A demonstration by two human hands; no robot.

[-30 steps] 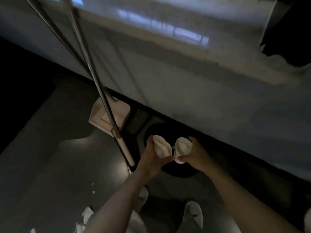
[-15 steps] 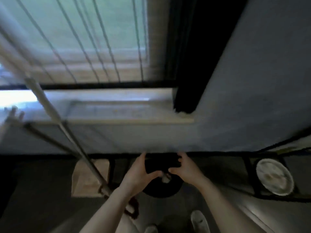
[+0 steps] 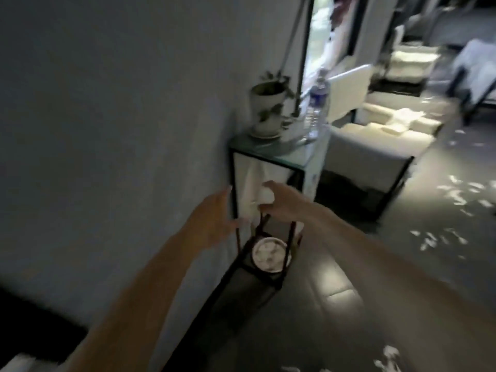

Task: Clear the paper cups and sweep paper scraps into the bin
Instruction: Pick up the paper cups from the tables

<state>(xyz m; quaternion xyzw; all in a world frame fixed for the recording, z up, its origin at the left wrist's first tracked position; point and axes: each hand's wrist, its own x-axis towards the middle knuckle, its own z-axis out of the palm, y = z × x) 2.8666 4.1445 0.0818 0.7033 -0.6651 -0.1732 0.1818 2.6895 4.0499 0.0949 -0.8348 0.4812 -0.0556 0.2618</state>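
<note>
Head view shows the left hand (image 3: 214, 226) spread wide and empty; blur hides whether the right hand (image 3: 281, 204) holds anything.

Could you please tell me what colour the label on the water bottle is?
The label is dark blue, seen in the head view, though blurred.

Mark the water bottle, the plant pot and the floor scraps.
water bottle (image 3: 318, 100): head view, on its blue label.
plant pot (image 3: 267, 104): head view, on the white pot wall.
paper scraps (image 3: 457, 197): head view, one white scrap on the floor, right.
</note>
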